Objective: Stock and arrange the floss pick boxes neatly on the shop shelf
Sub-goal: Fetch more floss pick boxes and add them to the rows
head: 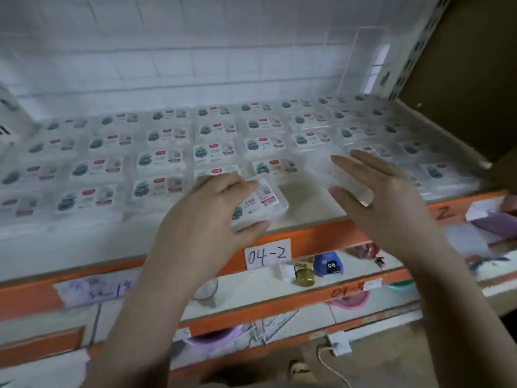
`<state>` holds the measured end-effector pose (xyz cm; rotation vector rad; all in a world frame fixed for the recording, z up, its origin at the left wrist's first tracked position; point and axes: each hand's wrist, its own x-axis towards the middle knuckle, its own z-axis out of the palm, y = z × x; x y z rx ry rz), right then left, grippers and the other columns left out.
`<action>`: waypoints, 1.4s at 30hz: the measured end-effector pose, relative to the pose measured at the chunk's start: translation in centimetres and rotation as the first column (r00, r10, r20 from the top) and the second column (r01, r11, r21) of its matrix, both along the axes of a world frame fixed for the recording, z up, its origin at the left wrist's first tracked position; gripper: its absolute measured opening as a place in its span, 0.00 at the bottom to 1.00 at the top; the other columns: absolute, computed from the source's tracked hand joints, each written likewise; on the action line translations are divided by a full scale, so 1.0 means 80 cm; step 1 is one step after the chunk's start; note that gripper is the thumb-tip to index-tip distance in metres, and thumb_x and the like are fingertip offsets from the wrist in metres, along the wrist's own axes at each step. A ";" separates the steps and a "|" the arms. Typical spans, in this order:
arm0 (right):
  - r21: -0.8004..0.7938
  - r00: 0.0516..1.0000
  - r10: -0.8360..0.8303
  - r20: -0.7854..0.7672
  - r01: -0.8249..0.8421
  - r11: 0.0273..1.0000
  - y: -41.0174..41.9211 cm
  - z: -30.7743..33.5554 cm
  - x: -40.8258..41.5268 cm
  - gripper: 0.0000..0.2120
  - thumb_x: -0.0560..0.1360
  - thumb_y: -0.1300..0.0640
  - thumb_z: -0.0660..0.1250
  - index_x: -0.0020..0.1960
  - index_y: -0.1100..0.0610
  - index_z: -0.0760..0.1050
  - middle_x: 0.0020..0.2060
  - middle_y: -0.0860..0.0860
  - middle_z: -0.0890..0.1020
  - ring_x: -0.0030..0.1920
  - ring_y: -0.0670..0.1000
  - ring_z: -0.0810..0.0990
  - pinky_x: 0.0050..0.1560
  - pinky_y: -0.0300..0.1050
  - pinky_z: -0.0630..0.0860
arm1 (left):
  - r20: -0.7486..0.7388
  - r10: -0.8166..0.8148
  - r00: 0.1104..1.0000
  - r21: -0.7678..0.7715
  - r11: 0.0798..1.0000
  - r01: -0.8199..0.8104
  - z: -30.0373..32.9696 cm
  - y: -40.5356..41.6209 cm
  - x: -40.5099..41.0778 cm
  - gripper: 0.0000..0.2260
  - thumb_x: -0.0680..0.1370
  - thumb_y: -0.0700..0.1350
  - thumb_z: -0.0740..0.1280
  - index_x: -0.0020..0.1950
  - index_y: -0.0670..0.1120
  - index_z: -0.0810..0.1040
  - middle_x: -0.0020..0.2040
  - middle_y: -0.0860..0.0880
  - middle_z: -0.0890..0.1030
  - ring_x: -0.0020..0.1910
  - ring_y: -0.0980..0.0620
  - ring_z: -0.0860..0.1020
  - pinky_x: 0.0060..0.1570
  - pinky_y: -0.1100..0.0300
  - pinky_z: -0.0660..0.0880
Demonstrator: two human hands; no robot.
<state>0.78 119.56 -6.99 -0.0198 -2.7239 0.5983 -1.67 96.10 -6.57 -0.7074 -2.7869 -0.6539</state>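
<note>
White tiled wall behind the shelf [307, 214] of boxed rows. My left hand [207, 208] gripped a box [260, 203] at its front edge; my right hand [383, 191] hovered open beside it. It needed squaring into the gap.

White shelf [305, 211], orange-edged, with rows of floss pick boxes [212, 151].

Clear floss pick boxes [179, 161] carry white labels with teal figures and small red tags; the shelf [307, 208] is white with an orange front edge [321, 236]; the wall [167, 51] behind is white tile
</note>
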 end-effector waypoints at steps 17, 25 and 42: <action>-0.078 0.948 0.316 0.042 -0.312 0.947 0.074 0.012 -0.023 0.21 0.74 0.50 0.66 0.67 0.45 0.70 0.69 0.48 0.68 0.70 0.53 0.64 0.66 0.43 0.60 | 0.250 0.154 0.956 -0.042 0.988 -0.149 0.021 0.061 0.022 0.26 0.73 0.52 0.69 0.70 0.54 0.67 0.72 0.57 0.64 0.69 0.61 0.61 0.62 0.75 0.50; -0.399 0.937 0.347 0.046 -0.302 0.866 0.065 0.019 -0.018 0.13 0.76 0.52 0.60 0.58 0.47 0.77 0.44 0.39 0.80 0.43 0.35 0.74 0.44 0.28 0.68 | 0.389 0.085 0.917 -0.102 0.994 -0.049 0.018 0.056 0.006 0.25 0.74 0.53 0.67 0.70 0.57 0.65 0.73 0.60 0.62 0.71 0.61 0.59 0.70 0.62 0.53; -0.762 0.917 0.398 0.005 -0.254 0.596 0.043 0.027 -0.013 0.21 0.68 0.38 0.57 0.53 0.51 0.73 0.45 0.52 0.82 0.44 0.46 0.82 0.47 0.39 0.79 | 0.295 0.066 0.953 0.707 0.657 -0.264 0.036 0.114 0.014 0.08 0.73 0.45 0.70 0.49 0.56 0.79 0.46 0.59 0.82 0.47 0.62 0.80 0.48 0.67 0.76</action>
